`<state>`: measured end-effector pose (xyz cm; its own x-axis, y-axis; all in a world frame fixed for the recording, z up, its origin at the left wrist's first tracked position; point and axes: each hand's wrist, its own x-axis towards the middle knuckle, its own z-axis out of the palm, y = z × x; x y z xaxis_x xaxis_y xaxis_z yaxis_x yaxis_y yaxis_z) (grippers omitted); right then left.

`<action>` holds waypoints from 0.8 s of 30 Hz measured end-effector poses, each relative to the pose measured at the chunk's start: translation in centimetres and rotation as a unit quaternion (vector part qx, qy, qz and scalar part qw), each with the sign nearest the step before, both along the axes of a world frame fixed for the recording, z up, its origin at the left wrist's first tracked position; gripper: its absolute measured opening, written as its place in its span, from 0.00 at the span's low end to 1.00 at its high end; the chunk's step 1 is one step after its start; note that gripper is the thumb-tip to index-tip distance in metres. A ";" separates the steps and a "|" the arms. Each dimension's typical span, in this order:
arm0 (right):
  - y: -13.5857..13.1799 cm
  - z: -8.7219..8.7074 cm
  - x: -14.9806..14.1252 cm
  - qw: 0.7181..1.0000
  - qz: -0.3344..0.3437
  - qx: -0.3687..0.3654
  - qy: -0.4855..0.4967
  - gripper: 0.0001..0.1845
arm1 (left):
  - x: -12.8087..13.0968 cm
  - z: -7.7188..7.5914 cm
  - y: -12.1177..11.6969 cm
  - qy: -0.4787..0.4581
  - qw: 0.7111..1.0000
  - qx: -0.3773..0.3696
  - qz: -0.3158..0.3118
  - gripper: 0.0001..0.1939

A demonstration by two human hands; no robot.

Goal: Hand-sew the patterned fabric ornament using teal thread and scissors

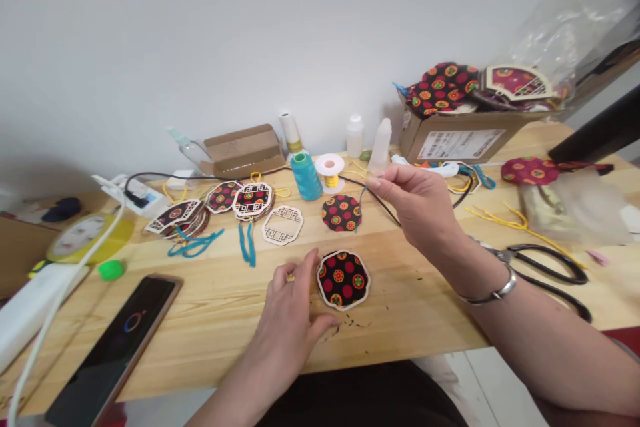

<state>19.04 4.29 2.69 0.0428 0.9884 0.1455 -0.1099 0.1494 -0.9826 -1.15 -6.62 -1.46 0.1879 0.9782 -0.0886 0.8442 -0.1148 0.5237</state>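
A scalloped wooden-rimmed piece with dark flowered fabric [343, 279] lies flat on the table. My left hand [287, 307] rests at its left side, thumb and forefinger spread apart; whether a fingertip touches the rim is unclear. Further right, my right hand [413, 197] is raised with thumb and forefinger pinched. What they hold, if anything, is too small to make out. Just behind those fingertips is a white nozzle bottle [381, 143]. Below and left of them lies a round flowered fabric piece [341, 213], with a bare wooden lattice frame [283, 225] to its left.
A teal thread cone [307, 178] and a yellow thread spool [330, 177] stand at the back. Finished-looking lattice ornaments [253, 200] lie left. Black-handled scissors [547, 263] are by my right forearm. A phone [117, 347] lies front left; a cardboard box [455, 137] stands back right.
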 end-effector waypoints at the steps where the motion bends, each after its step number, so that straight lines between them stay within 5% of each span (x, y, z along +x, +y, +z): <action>1: 0.0 0.0 0.0 1.000 0.001 0.000 0.003 0.10 | 0.1 -0.1 0.1 -0.009 1.000 0.004 0.000 0.44; 16: -0.2 0.3 -0.3 1.000 0.008 0.001 0.001 0.09 | 1.3 -0.3 1.1 -0.059 0.998 0.015 0.028 0.39; 24: -0.3 0.3 -0.4 1.000 0.015 0.007 -0.023 0.10 | 1.7 -0.3 1.0 -0.056 0.998 0.017 0.004 0.50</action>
<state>18.62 4.00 2.98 0.0052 0.9871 0.1599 -0.0689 0.1599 -0.9847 0.58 -5.65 -1.73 0.1867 0.9818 -0.0350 0.7821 -0.1270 0.6101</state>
